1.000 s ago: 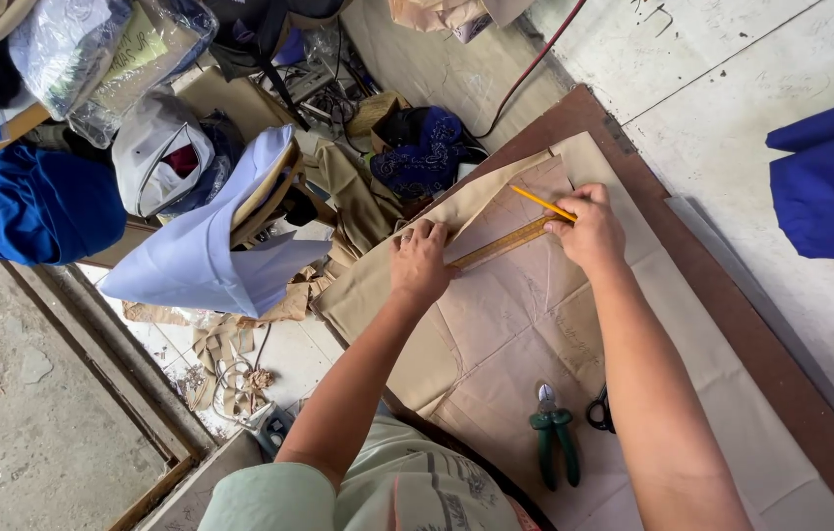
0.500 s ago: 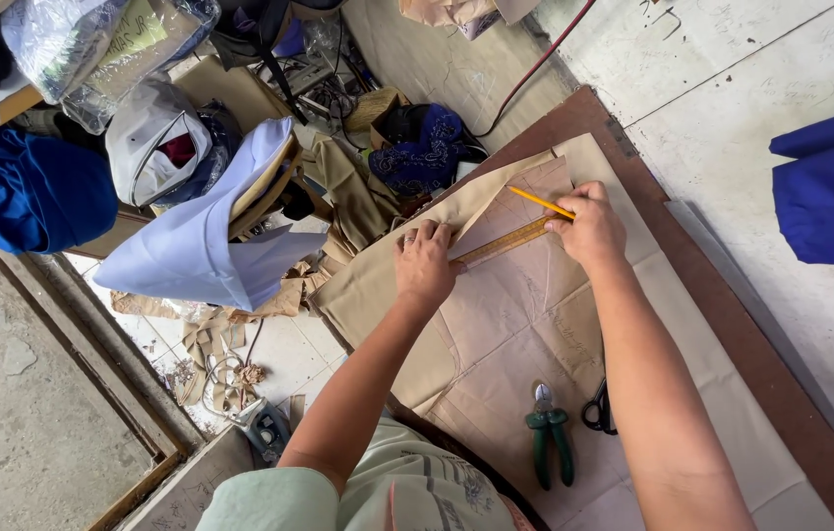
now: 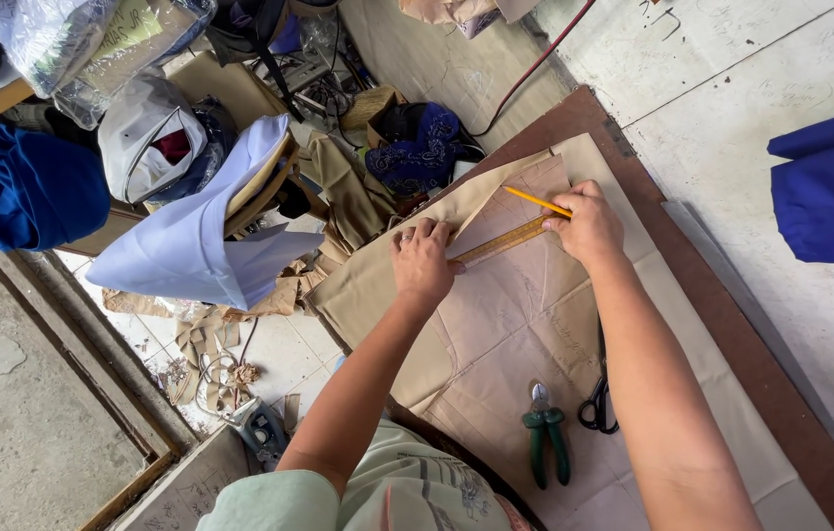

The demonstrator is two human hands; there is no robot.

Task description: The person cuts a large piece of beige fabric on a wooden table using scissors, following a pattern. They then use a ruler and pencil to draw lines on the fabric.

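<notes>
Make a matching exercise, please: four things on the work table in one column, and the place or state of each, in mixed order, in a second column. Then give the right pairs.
Things:
1. pencil
2. ruler
3. green-handled cutter
4. black scissors

Places or states:
A. lies on the paper pattern, touched by no hand
B. held in the right hand
C. partly hidden under the right forearm
D. pressed flat on the pattern under the left hand

Pairs: 1-B, 2-D, 3-A, 4-C
</notes>
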